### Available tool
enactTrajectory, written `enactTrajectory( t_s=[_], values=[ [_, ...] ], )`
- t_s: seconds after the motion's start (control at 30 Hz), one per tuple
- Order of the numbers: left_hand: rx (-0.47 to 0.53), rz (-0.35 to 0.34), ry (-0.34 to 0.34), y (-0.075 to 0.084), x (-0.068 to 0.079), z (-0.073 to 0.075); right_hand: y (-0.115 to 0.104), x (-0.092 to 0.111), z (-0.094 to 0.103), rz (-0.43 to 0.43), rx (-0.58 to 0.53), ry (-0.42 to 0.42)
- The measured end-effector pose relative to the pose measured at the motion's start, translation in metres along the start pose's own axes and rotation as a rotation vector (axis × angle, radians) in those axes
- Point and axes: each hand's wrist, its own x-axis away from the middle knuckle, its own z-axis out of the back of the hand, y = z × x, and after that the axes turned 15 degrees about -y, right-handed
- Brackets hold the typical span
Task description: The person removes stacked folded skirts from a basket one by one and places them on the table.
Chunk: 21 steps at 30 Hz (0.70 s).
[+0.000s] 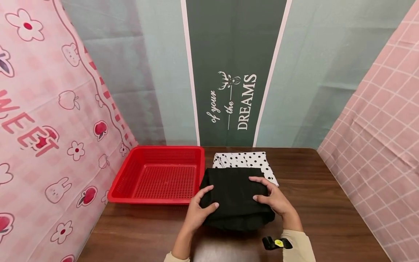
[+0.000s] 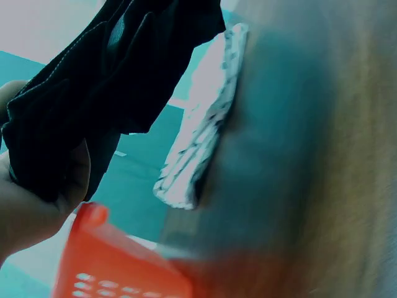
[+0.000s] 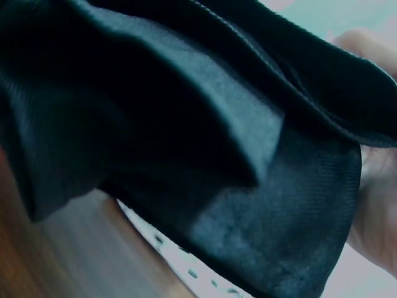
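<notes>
A folded black cloth garment (image 1: 237, 193) is held between both hands above the table, its layers hanging loosely underneath. On its left side my left hand (image 1: 199, 209) grips the edge, thumb on top; the left wrist view shows the fingers curled round the black fabric (image 2: 111, 81). My right hand (image 1: 274, 196) grips the opposite edge, with thumb and a finger on the upper face. In the right wrist view the dark folds (image 3: 267, 205) cover most of that hand. Behind the garment lies a folded white cloth with black dots (image 1: 242, 160), partly hidden by it.
A red plastic basket (image 1: 154, 201) with perforated sides and base stands on the wooden table (image 1: 314, 203), left of the garment. Printed fabric hangs on the left, at the back and on the right. A black strap with a yellow label (image 1: 278, 243) is at the right wrist.
</notes>
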Motion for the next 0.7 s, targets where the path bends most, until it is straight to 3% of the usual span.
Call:
enactTrajectory(
  t_s=[0.17, 0.33, 0.6, 0.7],
  values=[
    [-0.02, 0.012, -0.012, -0.015, -0.004, -0.011, 0.014, 0.014, 0.005, -0.065, -0.004, 0.035],
    [-0.033, 0.066, -0.041, -0.03, -0.003, -0.023, 0.027, 0.032, 0.008, -0.12, -0.024, 0.076],
    [-0.011, 0.136, -0.058, -0.079, -0.007, -0.029, 0.05, 0.049, 0.007, -0.199, -0.102, 0.148],
    [-0.016, 0.165, -0.063, -0.088, -0.007, -0.028, 0.06, 0.052, 0.007, -0.229, -0.132, 0.164]
  ],
)
